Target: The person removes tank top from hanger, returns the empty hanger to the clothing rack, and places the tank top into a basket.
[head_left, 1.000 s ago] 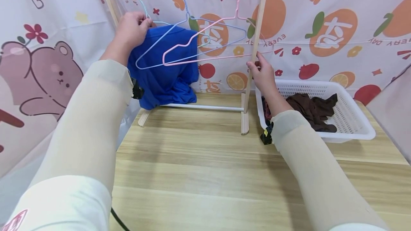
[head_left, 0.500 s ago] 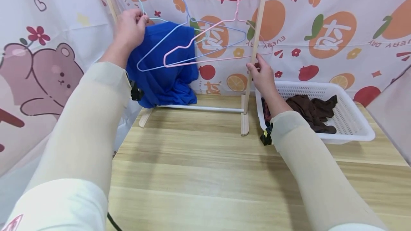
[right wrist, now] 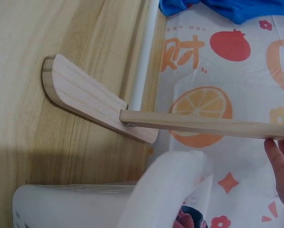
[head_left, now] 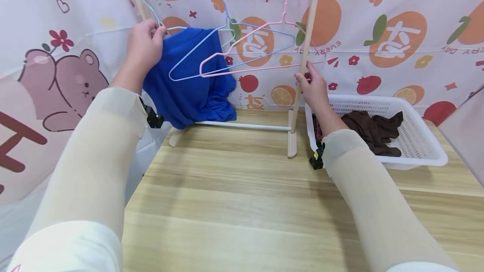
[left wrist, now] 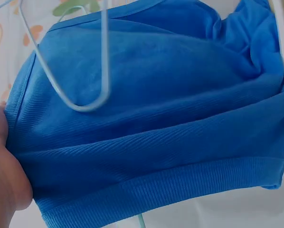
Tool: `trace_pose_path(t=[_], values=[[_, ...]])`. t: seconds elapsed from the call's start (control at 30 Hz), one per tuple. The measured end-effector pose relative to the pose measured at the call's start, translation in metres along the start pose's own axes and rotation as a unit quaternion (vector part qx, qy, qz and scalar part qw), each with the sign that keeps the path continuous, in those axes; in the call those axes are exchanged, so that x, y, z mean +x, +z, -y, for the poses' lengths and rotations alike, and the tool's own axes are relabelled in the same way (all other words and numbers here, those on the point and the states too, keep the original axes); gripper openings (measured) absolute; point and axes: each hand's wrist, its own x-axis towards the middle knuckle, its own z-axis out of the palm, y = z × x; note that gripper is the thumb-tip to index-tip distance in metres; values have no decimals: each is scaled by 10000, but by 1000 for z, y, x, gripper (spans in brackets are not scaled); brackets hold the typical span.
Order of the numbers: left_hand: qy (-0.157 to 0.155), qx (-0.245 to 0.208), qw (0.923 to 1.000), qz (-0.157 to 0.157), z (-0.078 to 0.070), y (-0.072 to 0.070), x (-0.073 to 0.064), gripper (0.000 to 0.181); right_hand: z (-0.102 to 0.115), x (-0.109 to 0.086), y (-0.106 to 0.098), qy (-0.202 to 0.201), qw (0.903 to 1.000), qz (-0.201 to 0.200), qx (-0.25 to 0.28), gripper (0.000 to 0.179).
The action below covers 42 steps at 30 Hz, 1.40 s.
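My left hand (head_left: 145, 43) grips the pale teal hanger (head_left: 151, 9) just below its hook, at the left end of the clothes rack. A blue ribbed shirt (head_left: 193, 74) hangs from that hanger, its lower part by the rack's bottom bar. The left wrist view shows the shirt's fabric (left wrist: 146, 114) filling the frame beside the hand (left wrist: 9, 171). With thumb and fingers, my right hand (head_left: 314, 85) holds the right wooden post (head_left: 308, 32) of the rack. To the right of the shirt's hanger, a blue hanger (head_left: 227, 9) and a pink hanger (head_left: 285, 5) hang bare on the rail.
A white basket (head_left: 423, 137) stands right of the rack with dark brown clothing (head_left: 372, 131) inside. The rack's foot (right wrist: 94, 97) rests on the wooden table (head_left: 234, 205). Printed cloth (head_left: 355, 49) hangs close behind, and another cloth hangs at the left.
My left hand has slid the teal hanger and blue shirt leftward along the rail; its hook rose and now sits at the rail's left end. The right hand keeps holding the post.
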Motion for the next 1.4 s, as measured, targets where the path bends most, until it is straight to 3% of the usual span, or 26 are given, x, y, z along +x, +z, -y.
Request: trace_pose_path(t=[0.33, 0.47, 0.67, 0.87, 1.13, 1.4], values=[[-452, -256, 9985, 188, 47, 22, -40, 39, -3, 1, 2, -14, 9999, -66, -90, 57], [-577, -523, 9970, 50, 59, 31, -55, 38, -2, 2, 3, -14, 10000, -65, -74, 57], [-877, -911, 9917, -241, 64, 42, -80, 35, 1, 0, 3, 3, 10000, -6, -7, 57], [-1182, -808, 9896, -157, 62, 48, -105, 42, 2, 0, 2, 73, 9999, -49, 49, 55], [-490, -663, 9959, -382, 62, 58, -132, 37, 8, 4, 6, 379, 9993, -46, -1, 56], [312, -370, 9988, 1, 41, 66, -155, 32, 15, -1, 5, 758, 9970, 120, -123, 55]])
